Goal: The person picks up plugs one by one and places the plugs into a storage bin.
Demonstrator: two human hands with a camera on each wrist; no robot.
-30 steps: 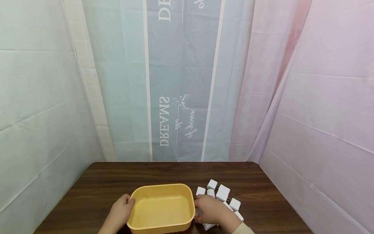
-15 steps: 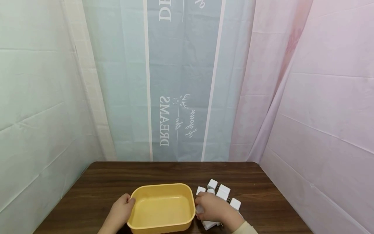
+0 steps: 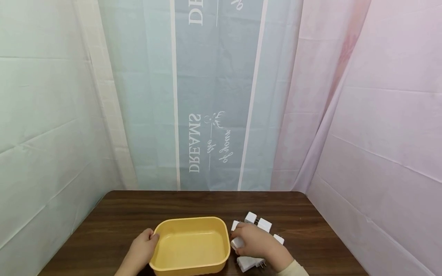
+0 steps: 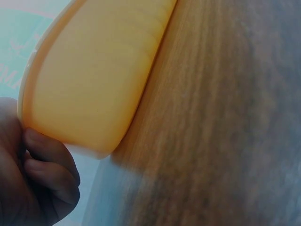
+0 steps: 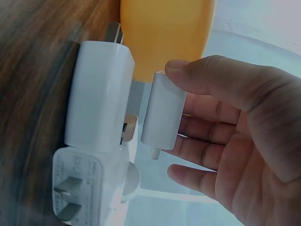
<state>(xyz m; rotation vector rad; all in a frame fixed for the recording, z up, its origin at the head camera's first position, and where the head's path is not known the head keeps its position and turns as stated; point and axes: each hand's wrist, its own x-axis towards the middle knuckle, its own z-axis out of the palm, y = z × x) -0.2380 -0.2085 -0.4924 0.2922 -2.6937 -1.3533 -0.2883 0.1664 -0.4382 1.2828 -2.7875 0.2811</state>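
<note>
Head view, left to right: left-hand grip is closed on the left rim of the yellow tub, tub flat on the table. Held charger, white, is just right of the tub, pinched between thumb and fingers of the right-hand grip. More white chargers lie around that hand: small cube on the far side, near charger by the tub's near right corner, right charger past the wrist. Right wrist view shows a gap between the held one and its neighbours, its prong pointing away from the thumb; can't tell how high it sits. For a good pick I'd go straight up before any sideways move, since the pronged charger nearby could snag, and brace the tub so a knock doesn't shift it. Edges: wood is open on the left out to the left curtain; tub's right wall is the tight spot, fingers almost against it; most room is far, toward the back curtain, and right of the pile. Table's near edge is out of frame.
</note>
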